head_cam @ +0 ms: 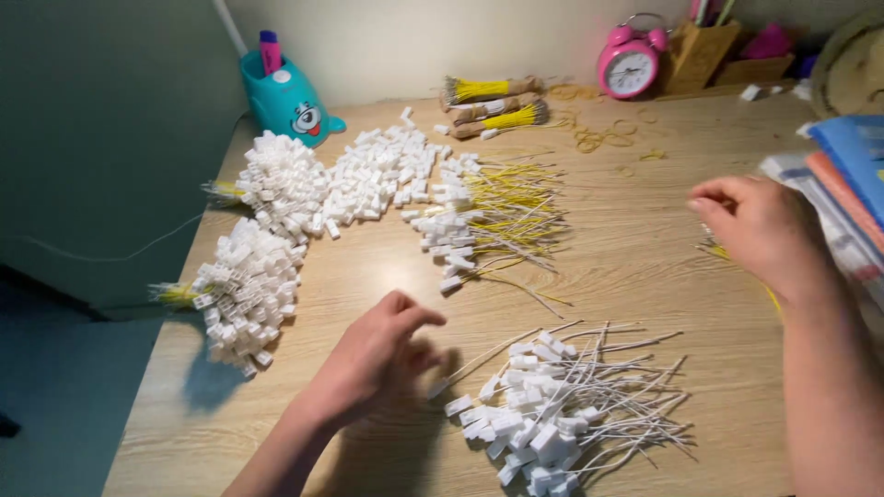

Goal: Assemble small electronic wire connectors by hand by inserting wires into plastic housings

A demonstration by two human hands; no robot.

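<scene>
Head view of a wooden desk (635, 267) covered with small wired connectors. The left hand (378, 359) rests low at centre, just left of a loose heap of white-wire plugs (552, 414); its fingers are curled together, their tips touching or nearly touching one white wire that runs out of the heap, though blur hides whether that wire is actually pinched. The right hand (760, 230) hovers at the right, fingers bent and drawn close, with a few yellow wires (718, 250) showing beneath it; whether they are gripped cannot be told. Above the left hand, near mid-desk, lies a spread of yellow-wire plugs (488, 225), white housings to the left and wire ends fanned to the right. Further left sit a flat pile of bare white housings (378, 175) and two dense bunches (249, 294) whose yellow wire tails point toward the desk's left edge. At the back lie taped yellow bundles (493, 103), scattered rubber bands (599, 138), a pink alarm clock (629, 63) and a teal pen holder (284, 97) standing by the wall. A stack of books (852, 175) fills the right edge, close behind the right hand.
</scene>
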